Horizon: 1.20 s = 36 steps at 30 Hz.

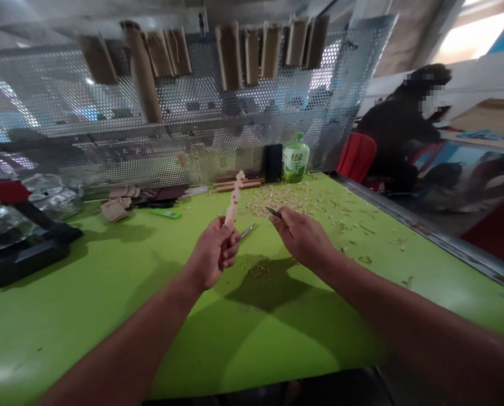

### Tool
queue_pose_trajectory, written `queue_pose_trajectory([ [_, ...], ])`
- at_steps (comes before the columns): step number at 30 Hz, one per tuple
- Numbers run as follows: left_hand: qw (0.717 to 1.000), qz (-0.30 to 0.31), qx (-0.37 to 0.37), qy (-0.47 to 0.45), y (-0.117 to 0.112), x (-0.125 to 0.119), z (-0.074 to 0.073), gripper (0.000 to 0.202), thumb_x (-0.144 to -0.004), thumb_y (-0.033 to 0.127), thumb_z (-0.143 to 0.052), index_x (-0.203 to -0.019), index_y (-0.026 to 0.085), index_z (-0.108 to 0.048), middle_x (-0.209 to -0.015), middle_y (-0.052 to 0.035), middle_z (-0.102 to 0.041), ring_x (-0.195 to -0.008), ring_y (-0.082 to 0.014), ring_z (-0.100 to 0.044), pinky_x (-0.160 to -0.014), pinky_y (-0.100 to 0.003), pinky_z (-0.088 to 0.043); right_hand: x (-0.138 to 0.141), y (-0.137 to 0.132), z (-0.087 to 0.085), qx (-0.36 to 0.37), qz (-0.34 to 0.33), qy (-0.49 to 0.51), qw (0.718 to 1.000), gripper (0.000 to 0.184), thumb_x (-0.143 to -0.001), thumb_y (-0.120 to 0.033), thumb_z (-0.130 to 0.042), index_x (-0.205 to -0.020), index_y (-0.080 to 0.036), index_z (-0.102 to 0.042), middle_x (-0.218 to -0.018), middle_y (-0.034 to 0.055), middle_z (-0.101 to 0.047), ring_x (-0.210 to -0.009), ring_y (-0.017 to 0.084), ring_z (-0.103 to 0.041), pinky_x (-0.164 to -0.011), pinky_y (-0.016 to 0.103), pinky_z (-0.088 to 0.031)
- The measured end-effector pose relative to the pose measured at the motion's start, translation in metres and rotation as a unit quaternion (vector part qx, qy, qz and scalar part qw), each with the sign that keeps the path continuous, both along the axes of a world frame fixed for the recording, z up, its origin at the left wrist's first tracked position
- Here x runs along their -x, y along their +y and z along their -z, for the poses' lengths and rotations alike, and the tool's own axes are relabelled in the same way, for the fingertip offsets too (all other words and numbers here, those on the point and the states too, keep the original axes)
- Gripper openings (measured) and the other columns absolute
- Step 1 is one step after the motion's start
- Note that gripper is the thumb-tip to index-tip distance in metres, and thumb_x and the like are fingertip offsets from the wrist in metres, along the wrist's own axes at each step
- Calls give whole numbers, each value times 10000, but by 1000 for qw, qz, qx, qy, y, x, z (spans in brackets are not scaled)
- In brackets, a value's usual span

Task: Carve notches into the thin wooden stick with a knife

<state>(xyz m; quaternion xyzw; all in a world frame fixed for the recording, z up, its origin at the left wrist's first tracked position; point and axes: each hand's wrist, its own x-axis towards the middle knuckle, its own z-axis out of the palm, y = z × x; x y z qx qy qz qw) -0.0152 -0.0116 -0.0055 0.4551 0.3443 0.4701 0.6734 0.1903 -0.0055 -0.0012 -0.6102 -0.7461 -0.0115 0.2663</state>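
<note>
My left hand [213,248] is closed around a pale carved wooden stick [236,197], which points up and slightly away with notches along its upper part. A thin metal pointed tool [248,230] sticks out beside the fingers of that hand; whether it is held too or lies behind, I cannot tell. In my right hand [300,231] a small carving knife is gripped, its dark blade tip [272,211] pointing left toward the stick. Blade and wood are apart. Small wood shavings [260,270] lie on the green tabletop [120,304] beneath the hands.
Many wood chips [277,200] spread behind my right hand, near a green-labelled plastic bottle [295,160]. Wood pieces [115,208] and a green cutter [166,213] lie at back left, by a black-and-red device [27,225]. A perforated metal panel [184,118] stands behind; a person [398,124] sits at right.
</note>
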Motion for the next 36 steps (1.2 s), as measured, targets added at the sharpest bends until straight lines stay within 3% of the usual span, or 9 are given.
queue_pose_trajectory([
  [5, 1000, 23, -14, -15, -9, -6, -5, 189, -886, 315, -578, -1020, 222, -482, -739, 77, -462, -405, -6, -248, -304, -116, -204, -1, -2, 1, -12, -42, 90, 995, 312, -983, -480, -329, -924, -208, -471, -701, 8, -551, -600, 149, -461, -555, 263, -250],
  [13, 999, 27, -8, -22, -13, -10, 1, 270, -881, 312, -578, -1112, 173, -563, -683, 66, -411, -430, -31, -315, -330, -150, -372, 6, -11, -3, 4, -98, 154, 983, 220, -976, -410, -360, -887, -217, -419, -664, -21, -489, -585, 133, -447, -552, 263, -273],
  [28, 992, 107, 49, -52, -14, -13, 6, 348, -914, 367, -506, -1217, 199, -539, -671, 72, -404, -392, -17, -241, -312, -129, -261, 6, -13, 4, 1, -146, 195, 970, 192, -978, -385, -393, -878, -222, -406, -690, -34, -486, -606, 119, -456, -565, 254, -313],
  [33, 998, 58, -26, 29, -12, -19, 18, 341, -837, 344, -644, -1117, 180, -543, -613, 90, -406, -401, -31, -303, -343, -156, -338, 6, -10, 9, 10, -170, 212, 962, 264, -988, -420, -374, -819, -219, -407, -647, -38, -482, -580, 113, -458, -559, 254, -324],
  [36, 996, 17, -58, 64, -12, -22, 22, 330, -828, 394, -654, -1056, 185, -539, -575, 104, -362, -390, -35, -298, -340, -160, -322, 5, -8, 10, 20, -177, 217, 960, 290, -987, -433, -377, -804, -213, -427, -649, -31, -498, -589, 112, -465, -566, 254, -333],
])
